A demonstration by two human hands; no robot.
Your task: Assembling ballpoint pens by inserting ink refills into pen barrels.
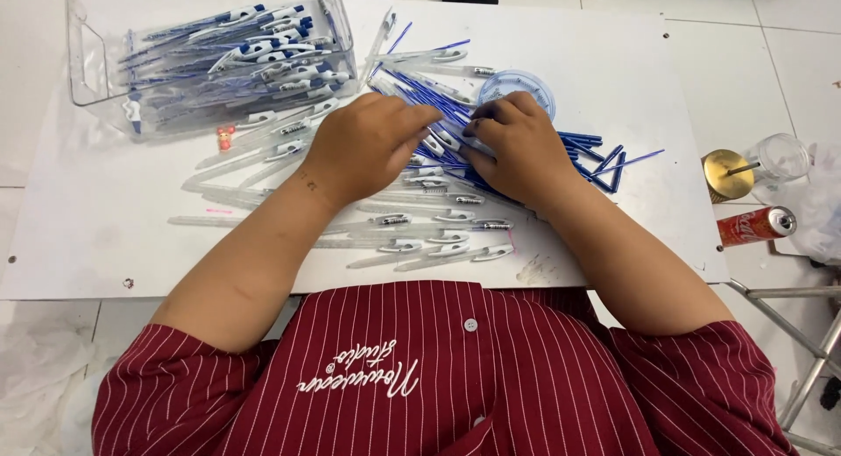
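Observation:
My left hand (368, 145) and my right hand (517, 145) meet over a heap of clear pen barrels (429, 219) and thin blue refills (420, 92) on a white table (96, 219). The fingertips of both hands pinch together on a pen part between them; which part is hidden by the fingers. More blue refills (604, 162) fan out to the right of my right hand. A clear plastic bin (210, 57) at the back left holds several finished blue-and-white pens.
A small clear round lid (517, 84) lies behind my right hand. A tiny red figurine (225, 137) sits beside the bin. Off the table's right edge are a gold lid (727, 176), a clear cup (782, 158) and a red can (755, 226).

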